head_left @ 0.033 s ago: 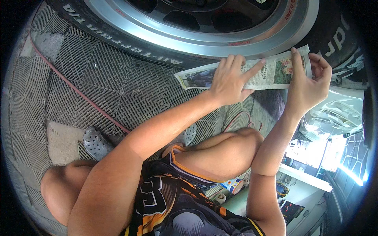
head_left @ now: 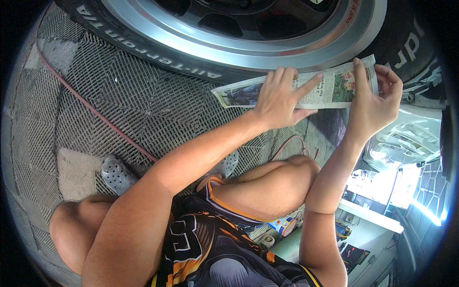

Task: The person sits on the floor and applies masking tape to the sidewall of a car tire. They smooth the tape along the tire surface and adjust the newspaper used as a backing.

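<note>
At upper right, your left hand (head_left: 281, 99) spreads across folded newspaper (head_left: 330, 91); your right hand (head_left: 375, 101) pinches its end. Probably light, limp, tearable: support both ends.

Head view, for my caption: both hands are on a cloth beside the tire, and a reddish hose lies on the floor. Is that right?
Not quite: the head view shows newspaper, not a cloth. The rest stands: the left hand and right hand are on it beside the tire, and a reddish hose lies on the floor.
</note>
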A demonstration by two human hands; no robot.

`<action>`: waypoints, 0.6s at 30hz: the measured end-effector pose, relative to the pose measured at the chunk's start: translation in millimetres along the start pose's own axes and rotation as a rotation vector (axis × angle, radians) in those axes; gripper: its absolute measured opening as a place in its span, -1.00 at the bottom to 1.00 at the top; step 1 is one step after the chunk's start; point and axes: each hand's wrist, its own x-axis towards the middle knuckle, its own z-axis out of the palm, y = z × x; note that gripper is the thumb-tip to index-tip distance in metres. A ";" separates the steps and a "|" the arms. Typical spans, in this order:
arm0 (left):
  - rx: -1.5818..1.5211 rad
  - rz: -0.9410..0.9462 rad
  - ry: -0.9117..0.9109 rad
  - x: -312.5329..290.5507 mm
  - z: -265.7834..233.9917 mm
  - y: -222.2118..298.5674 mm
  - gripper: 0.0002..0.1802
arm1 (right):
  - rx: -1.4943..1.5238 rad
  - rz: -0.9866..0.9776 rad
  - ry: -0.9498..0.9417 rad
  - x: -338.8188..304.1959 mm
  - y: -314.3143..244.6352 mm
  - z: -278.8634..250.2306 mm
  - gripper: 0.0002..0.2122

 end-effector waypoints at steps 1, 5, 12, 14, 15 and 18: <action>-0.008 0.011 0.013 0.1 -0.8 0.8 -0.08 | 0.007 0.004 -0.002 -0.3 0.5 0.3 -0.70; -0.016 0.034 0.041 8.9 0.1 -3.6 -0.01 | 0.032 -0.030 0.026 2.5 4.8 6.6 -0.69; -0.014 0.010 0.019 18.4 1.1 3.5 0.02 | 0.019 -0.023 0.019 1.3 6.6 8.8 -0.69; -0.039 0.024 0.032 17.5 0.6 6.1 0.00 | 0.016 -0.029 0.027 0.4 7.3 8.5 -0.69; -0.049 0.031 0.040 17.0 0.8 6.2 0.00 | 0.023 -0.030 0.031 0.9 6.5 9.0 -0.69; 0.054 0.030 0.054 14.8 3.8 5.7 -0.05 | 0.037 -0.048 0.044 2.4 6.0 10.4 -0.69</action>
